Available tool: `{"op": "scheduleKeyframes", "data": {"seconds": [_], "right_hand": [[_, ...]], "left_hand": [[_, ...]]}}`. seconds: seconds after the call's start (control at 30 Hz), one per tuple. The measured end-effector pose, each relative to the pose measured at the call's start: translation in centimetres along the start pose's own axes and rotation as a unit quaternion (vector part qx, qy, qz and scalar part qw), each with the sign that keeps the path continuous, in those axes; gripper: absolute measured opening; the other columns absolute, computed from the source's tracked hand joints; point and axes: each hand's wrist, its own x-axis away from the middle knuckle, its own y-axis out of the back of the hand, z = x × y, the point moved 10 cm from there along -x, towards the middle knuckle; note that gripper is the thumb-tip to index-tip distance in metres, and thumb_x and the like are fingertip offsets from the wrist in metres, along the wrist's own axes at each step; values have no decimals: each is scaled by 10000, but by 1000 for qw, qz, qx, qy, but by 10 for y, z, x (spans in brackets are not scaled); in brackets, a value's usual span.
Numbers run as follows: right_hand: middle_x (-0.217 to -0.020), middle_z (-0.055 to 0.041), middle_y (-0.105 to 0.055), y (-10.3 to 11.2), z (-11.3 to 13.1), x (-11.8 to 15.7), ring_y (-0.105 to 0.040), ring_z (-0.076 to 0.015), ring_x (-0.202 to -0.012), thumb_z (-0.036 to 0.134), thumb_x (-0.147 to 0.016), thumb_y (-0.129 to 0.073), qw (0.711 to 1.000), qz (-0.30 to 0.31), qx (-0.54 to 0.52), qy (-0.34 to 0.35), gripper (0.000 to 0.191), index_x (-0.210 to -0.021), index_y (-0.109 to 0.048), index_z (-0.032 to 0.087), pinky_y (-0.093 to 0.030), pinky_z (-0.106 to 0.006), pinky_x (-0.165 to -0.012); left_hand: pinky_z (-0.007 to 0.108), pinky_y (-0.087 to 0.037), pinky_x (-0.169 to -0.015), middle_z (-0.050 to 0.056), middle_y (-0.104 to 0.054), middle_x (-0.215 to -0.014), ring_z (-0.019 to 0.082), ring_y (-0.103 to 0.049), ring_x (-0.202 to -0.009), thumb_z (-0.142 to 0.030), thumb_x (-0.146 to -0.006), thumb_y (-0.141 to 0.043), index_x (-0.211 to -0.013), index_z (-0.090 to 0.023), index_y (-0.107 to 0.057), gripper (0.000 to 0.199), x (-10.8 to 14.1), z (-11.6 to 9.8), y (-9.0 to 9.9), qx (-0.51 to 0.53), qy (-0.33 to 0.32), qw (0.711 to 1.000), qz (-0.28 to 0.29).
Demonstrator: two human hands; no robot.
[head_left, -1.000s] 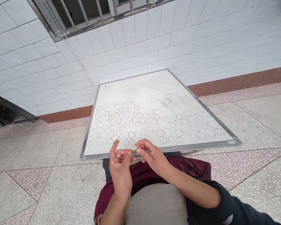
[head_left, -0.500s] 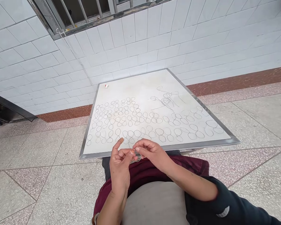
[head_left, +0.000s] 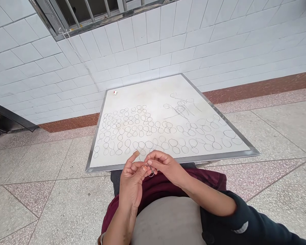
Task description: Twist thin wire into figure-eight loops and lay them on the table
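Loops, perhaps wire, on table, wall behind

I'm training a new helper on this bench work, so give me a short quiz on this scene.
1. True or false: the left hand and right hand hold a thin loop between them.
2. Which is nearer the window: the small red-and-white object or the hands?
3. What colour is the board under the rows of loops?

Key: 1 true; 2 the small red-and-white object; 3 white.
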Motion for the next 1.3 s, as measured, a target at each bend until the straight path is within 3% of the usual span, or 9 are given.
{"op": "scheduleKeyframes", "data": {"seconds": [0.23, 0.37, 0.53, 0.8, 1.13, 1.3], "right_hand": [[-711, 15, -603, -4, 4, 0, -533, -107, -638, 393, -887, -599, 1000, 16, 3, 5, 206, -907, -628, 189, -447, -256, -614], [-783, 2, -612, -7, 5, 1, -548, -115, -698, 388, -889, -596, 999, 27, 18, 0, 209, -957, -641, 196, -450, -260, -642], [-796, 1, -621, -1, 1, 0, -543, -115, -688, 398, -835, -657, 999, 0, 34, -4, 212, -906, -687, 201, -444, -267, -645], [-790, 5, -603, 2, -1, -1, -542, -116, -705, 380, -835, -657, 999, -7, 36, 4, 186, -876, -698, 203, -432, -262, -650], [-712, 16, -609, -3, -3, -2, -562, -119, -670, 405, -833, -649, 999, 10, 25, -39, 218, -873, -632, 191, -416, -253, -613], [-721, 31, -580, 0, -3, -4, -513, -99, -626, 412, -821, -657, 999, 2, 19, -41, 227, -847, -611, 191, -423, -254, -617]], "left_hand": [[281, -536, -772, -25, -703, -770, 122, -673, -733, -190, -703, -788, -1214, -209, -590, 549, 3, -6, 1, -32, -23, 999, -22], [292, -530, -780, -42, -692, -741, 118, -661, -711, -205, -739, -760, -1247, -222, -547, 551, 5, -14, 1, -60, -64, 996, -28], [290, -521, -771, -51, -687, -713, 117, -652, -676, -206, -750, -749, -1279, -223, -497, 586, 8, -21, 2, -103, -103, 988, -44], [281, -510, -751, -55, -672, -692, 97, -623, -631, -182, -693, -794, -1275, -198, -491, 656, 1, -4, 7, -41, -19, 998, -38], [286, -515, -746, -61, -604, -811, 75, -600, -633, -200, -669, -808, -1238, -258, -531, 635, -1, -5, 7, -54, -26, 997, -40], [321, -508, -788, -21, -624, -828, 141, -653, -767, -298, -767, -740, -1297, -257, -509, 579, 0, 0, 1, -74, 7, 997, -5]]}}
